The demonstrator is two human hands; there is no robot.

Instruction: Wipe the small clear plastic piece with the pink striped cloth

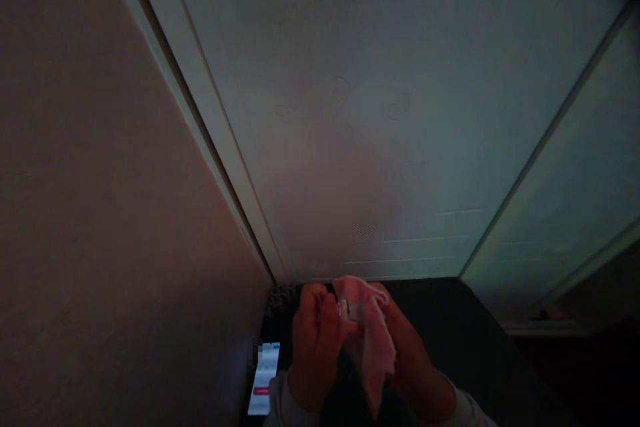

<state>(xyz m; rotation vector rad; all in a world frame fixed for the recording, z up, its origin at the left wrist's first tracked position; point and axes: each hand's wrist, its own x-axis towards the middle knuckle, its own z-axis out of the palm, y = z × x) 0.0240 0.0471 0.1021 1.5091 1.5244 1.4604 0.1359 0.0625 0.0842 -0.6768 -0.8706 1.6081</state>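
Low in the head view, my left hand [314, 353] is closed, its fingers curled around one end of a small clear, shiny object [350, 310] whose kind I cannot make out. A pink cloth [377, 347] with a pale edge wraps around the object's other end and hangs down between my hands. My right hand [413, 360] grips the cloth from the right side; its fingers are mostly hidden behind the folds. Both hands are close together above a dark surface [450, 327].
A phone with a lit screen [265, 377] lies left of my left wrist. Beyond my hands stands a pale panel [350, 147] with faint raised marks. A brownish wall [100, 180] rises close on the left. The light is dim.
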